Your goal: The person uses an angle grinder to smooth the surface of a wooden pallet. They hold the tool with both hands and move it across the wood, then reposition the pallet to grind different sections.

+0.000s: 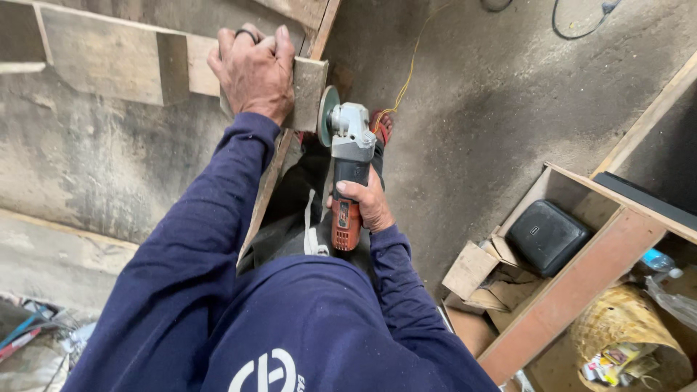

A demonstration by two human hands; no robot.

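Weathered grey wood is what the work turns on: a flat, pale plank end (308, 91) that sticks out from a frame of rough boards (109, 62) at the top of the view, above a dusty concrete floor (508, 109). The left hand (254, 69), a dark ring on one finger, lies spread flat over that plank end and presses it down. Just beside its right edge stands the round sanding disc (327, 115) of a grey-and-red angle grinder (348, 170), whose body the right hand (367, 203) grips closed around the middle.

The risk I judge greatest is nearness — the disc sits very close to the fingertips of the pressing hand, so a kick or a slip along the edge could carry it into them. No guard side is clear from here, and both hands are bare. A thin yellow wire (406, 72) trails across the floor behind the tool near a red-sandalled foot (382, 125); it could snag or get cut. Off to the right — well apart — an open wooden crate (581, 276) holds a black case (546, 236) and cardboard scraps (479, 279).
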